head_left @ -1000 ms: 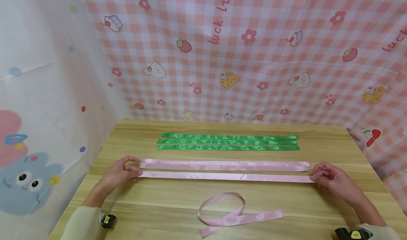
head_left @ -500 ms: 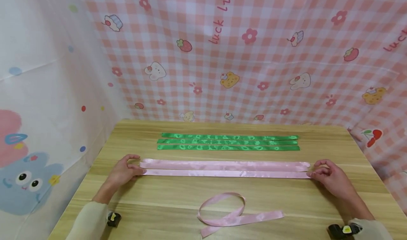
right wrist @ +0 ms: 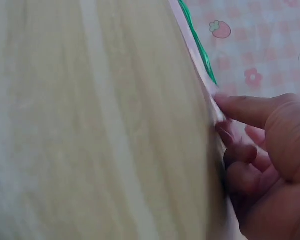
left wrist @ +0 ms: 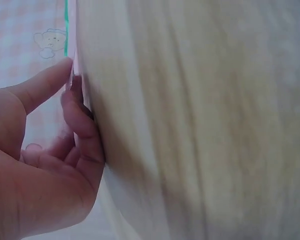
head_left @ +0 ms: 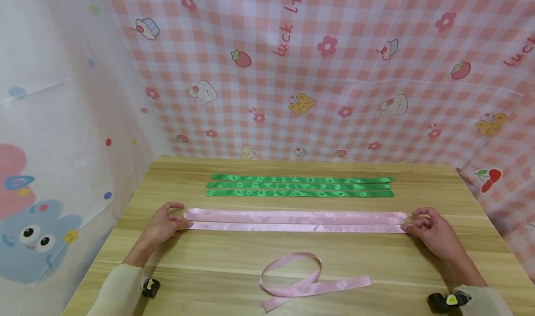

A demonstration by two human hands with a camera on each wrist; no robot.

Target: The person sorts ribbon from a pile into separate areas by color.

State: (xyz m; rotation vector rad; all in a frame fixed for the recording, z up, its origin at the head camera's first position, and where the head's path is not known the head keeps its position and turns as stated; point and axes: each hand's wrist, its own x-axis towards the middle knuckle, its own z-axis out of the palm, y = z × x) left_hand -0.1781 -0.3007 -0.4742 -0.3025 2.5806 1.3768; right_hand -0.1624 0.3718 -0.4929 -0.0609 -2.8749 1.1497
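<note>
A pink satin ribbon stretches straight from side to side, its back edge right along a second pink ribbon. My left hand pinches the near ribbon's left end between thumb and fingers, low over the table. At the other end my right hand pinches the same ribbon. In the left wrist view the thumb of my left hand lies along the pink edge, and the other fingers are curled. My right hand looks much alike in the right wrist view, its fingertips slightly blurred.
Several green ribbon strips lie parallel farther back on the wooden table. A looped pink ribbon lies near the front middle. Behind the table hangs a pink checked cloth, and a white printed cloth hangs at the left.
Both hands have moved the near pink ribbon away from me, closing the gap to the ribbon behind it. In the last half second they have hardly moved.
</note>
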